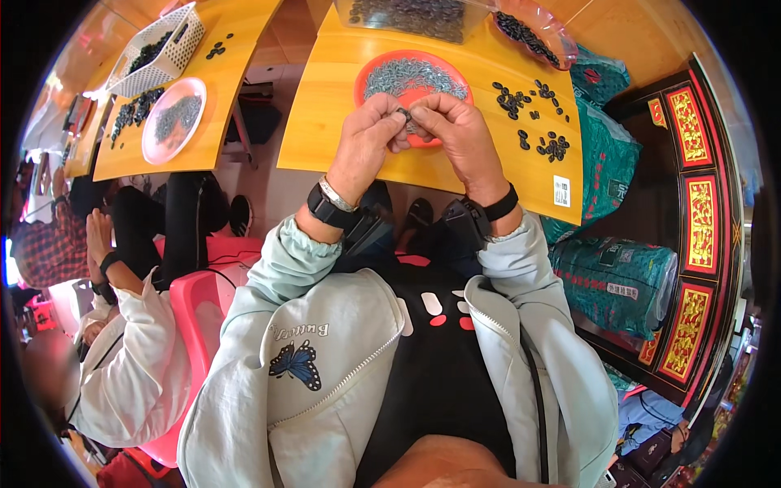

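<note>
My left hand (366,145) and my right hand (465,140) are raised together over the near edge of the yellow table (325,122). Thumb and fingers of the left pinch a small dark piece (403,114). The right fingertips close against it from the other side; whether they hold a second small part is hidden. Just behind the hands sits a red plate (359,86), filled with many small silvery metal pieces (411,76). To the right, small black oval pieces (512,101) lie in loose clusters.
A clear tub (407,18) and a pink bowl (561,41), both with black pieces, stand at the back. Green sacks (606,154) crowd the right side near a carved dark panel (698,203). At left, a seated person (138,374) is near another table with a white basket (167,53).
</note>
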Demonstrator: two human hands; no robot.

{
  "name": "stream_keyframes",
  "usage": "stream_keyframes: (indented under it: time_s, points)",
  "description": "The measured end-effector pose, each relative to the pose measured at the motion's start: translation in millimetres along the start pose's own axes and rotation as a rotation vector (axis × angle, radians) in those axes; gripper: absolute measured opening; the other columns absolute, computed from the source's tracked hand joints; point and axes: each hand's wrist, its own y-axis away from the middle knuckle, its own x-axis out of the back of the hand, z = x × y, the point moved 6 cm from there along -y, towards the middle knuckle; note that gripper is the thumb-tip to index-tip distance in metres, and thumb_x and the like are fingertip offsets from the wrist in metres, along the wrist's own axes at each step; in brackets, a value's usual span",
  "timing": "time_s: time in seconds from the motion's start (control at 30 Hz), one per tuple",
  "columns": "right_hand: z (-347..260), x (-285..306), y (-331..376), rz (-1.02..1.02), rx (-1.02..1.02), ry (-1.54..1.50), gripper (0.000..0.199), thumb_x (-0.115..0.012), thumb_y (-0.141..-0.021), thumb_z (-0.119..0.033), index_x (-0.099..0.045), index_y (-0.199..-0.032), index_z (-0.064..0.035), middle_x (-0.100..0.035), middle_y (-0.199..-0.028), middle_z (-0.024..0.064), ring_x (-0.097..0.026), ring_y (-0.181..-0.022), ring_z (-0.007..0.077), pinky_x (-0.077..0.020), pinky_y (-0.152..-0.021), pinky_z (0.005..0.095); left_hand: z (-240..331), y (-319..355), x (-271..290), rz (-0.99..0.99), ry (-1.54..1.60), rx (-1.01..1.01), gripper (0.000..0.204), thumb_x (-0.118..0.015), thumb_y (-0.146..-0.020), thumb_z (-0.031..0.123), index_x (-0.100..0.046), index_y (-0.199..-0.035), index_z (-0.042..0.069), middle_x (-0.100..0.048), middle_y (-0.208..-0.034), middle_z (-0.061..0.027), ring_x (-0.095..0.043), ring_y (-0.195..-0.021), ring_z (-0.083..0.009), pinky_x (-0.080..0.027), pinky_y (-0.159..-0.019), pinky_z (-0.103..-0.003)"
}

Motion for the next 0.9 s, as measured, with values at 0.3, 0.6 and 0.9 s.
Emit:
stream_keyframes:
  time_s: [0.3,0.6,0.9]
  points:
    - [-15,5,2,0.082,0.107,0.194,0.011,-0.059,-0.087,-0.012,-0.061,-0.09,-0.0014,-0.057,-0.077,-0.0027,-0.051,-0.071,0.0041,-0.0427,-0.066,0.0176,5,3,3,0.091,-0.242,-0.077,0.007,-0.049,-0.085,0.005,-0.051,-0.08,0.0,-0.049,-0.064,-0.0029,-0.048,-0.057,-0.0094,-0.04,-0.052,-0.024]
    - [-2,-2,5,0.045,0.171,0.262,0.011,-0.059,-0.087,-0.01,-0.06,-0.091,-0.0001,-0.059,-0.081,-0.001,-0.054,-0.075,0.0051,-0.0446,-0.069,0.0182,4,7,1,0.126,-0.264,-0.07,0.007,-0.05,-0.085,0.005,-0.051,-0.08,0.0,-0.049,-0.062,-0.0033,-0.049,-0.055,-0.01,-0.04,-0.05,-0.025]
    - [0,-1,5,0.059,0.176,0.248,0.011,-0.057,-0.087,-0.008,-0.059,-0.089,0.0018,-0.061,-0.081,0.002,-0.055,-0.075,0.0064,-0.0454,-0.067,0.0205,5,9,0,0.119,-0.315,-0.075,0.008,-0.051,-0.085,0.006,-0.053,-0.081,-0.001,-0.051,-0.063,-0.0042,-0.05,-0.055,-0.0103,-0.042,-0.051,-0.025]
